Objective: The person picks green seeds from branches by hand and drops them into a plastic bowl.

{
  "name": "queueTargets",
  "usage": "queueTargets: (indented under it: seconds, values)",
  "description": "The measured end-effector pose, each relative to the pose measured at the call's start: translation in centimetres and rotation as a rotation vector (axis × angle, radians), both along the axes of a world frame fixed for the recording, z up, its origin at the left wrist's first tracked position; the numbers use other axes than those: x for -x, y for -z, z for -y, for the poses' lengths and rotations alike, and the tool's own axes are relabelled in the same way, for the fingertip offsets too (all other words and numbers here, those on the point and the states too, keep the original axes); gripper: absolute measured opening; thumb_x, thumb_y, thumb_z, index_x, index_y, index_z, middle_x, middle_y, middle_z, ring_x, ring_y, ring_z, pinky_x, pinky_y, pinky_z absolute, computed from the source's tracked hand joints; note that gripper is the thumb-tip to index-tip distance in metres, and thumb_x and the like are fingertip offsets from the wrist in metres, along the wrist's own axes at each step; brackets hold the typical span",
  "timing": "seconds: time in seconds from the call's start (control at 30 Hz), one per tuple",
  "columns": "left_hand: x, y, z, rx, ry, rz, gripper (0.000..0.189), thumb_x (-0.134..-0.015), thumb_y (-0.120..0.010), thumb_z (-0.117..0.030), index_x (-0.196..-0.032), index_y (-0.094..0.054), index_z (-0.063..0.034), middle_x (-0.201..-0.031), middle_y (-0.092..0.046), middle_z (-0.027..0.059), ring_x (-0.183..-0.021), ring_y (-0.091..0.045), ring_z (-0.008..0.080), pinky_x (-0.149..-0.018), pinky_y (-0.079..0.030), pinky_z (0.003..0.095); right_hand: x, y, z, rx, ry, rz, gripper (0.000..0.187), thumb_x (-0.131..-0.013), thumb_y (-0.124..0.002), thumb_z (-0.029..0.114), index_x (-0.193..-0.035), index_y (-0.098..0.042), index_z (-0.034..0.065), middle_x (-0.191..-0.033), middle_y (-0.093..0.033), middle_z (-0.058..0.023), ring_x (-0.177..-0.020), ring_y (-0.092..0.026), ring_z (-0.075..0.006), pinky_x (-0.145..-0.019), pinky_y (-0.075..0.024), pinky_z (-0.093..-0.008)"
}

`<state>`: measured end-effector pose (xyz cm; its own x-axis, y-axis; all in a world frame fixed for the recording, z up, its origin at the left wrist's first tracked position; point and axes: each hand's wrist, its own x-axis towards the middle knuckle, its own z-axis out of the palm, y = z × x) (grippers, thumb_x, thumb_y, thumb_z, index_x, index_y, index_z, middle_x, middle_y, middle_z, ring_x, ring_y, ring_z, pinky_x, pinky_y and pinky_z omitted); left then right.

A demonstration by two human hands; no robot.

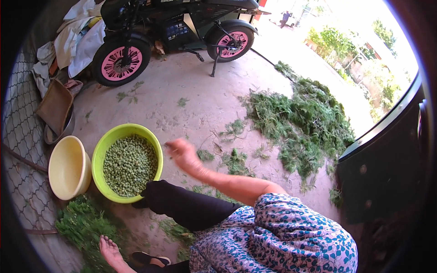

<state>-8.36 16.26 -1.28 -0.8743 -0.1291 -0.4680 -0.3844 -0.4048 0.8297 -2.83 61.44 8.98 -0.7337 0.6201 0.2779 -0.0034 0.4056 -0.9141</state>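
Observation:
A lime-green plastic tub (96, 170) stands before me, holding a heap of small, round green cones or berries (129, 165). My right hand (182, 153) is just right of its rim, over the concrete floor. It is blurred with its fingers partly bent, and whether it holds anything is unclear. Low in the picture, my left hand (111, 249) has its fingers spread, with nothing seen in it. It is beside a pile of cut evergreen branches (83, 221). A cream plastic basin (66, 167) leans on its side against the green tub's left.
An electric motorbike (177, 29) with pink wheels stands on its kickstand. A large heap of evergreen branches (307, 119) lies near the doorway; sprigs (235, 162) litter the floor. A dustpan-like scoop (56, 104) and pale sacks (80, 44) are by the wall. A person (285, 18) is outside.

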Motion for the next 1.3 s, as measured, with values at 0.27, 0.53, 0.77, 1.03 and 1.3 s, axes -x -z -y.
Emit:
queueTargets:
  seconds: [0.27, 0.53, 0.77, 1.03, 1.3]
  values:
    - [0.7, 3.1, 0.4, 0.105, 0.055, 0.053, 0.025, -0.081, -0.059, -0.029, -0.101, -0.058, -0.0133, -0.084, -0.056, -0.006, -0.068, -0.047, 0.006, -0.059, -0.038, 0.0184, 0.9, 1.4, 9.9, -0.498, -0.599, 0.173, 0.024, -0.075, -0.06, 0.022, -0.088, -0.053, 0.0029, -0.088, -0.05, -0.0119, -0.085, -0.052, -0.0291, -0.073, -0.0412, -0.0398]
    - [0.5, 3.9, 0.3, 0.154, 0.104, 0.134, 0.021, -0.082, -0.058, -0.028, -0.098, -0.058, -0.015, -0.081, -0.056, -0.0058, -0.067, -0.048, 0.0068, -0.058, -0.039, 0.0192, 2.1, 2.5, 8.8, -0.582, -0.74, 0.146, 0.016, -0.067, -0.059, 0.02, -0.071, -0.055, 0.0051, -0.074, -0.052, -0.0086, -0.083, -0.053, -0.0243, -0.067, -0.0452, -0.0369]
    - [0.9, 3.6, 0.1, 0.144, 0.145, 0.14, 0.019, -0.082, -0.057, -0.027, -0.097, -0.058, -0.0152, -0.08, -0.055, -0.0057, -0.067, -0.047, 0.0068, -0.057, -0.038, 0.0195, 2.0, 1.4, 9.6, -0.535, -0.685, 0.152, 0.019, -0.069, -0.06, 0.021, -0.076, -0.054, 0.0044, -0.08, -0.052, -0.0096, -0.085, -0.052, -0.0269, -0.072, -0.0421, -0.0388]
    - [1.8, 2.8, -1.3, 0.003, 0.129, 0.144, 0.021, -0.081, -0.059, -0.031, -0.096, -0.059, -0.0161, -0.081, -0.056, -0.0074, -0.066, -0.048, 0.0053, -0.057, -0.039, 0.0187, 2.3, 1.4, 10.1, -0.513, -0.625, 0.1, 0.02, -0.07, -0.063, 0.022, -0.074, -0.052, 0.0057, -0.081, -0.049, -0.0089, -0.086, -0.05, -0.0264, -0.074, -0.0367, -0.0375]
    - [5.1, -0.7, -0.6, -0.292, 0.074, 0.02, 0.026, -0.085, -0.055, -0.03, -0.101, -0.056, -0.0103, -0.073, -0.054, -0.0054, -0.049, -0.042, 0.0034, -0.037, -0.033, 0.0153, 2.5, 1.1, 11.7, -0.544, -0.697, 0.132, 0.022, -0.069, -0.064, 0.024, -0.076, -0.053, 0.0065, -0.081, -0.049, -0.0072, -0.085, -0.049, -0.0242, -0.076, -0.0349, -0.0363]
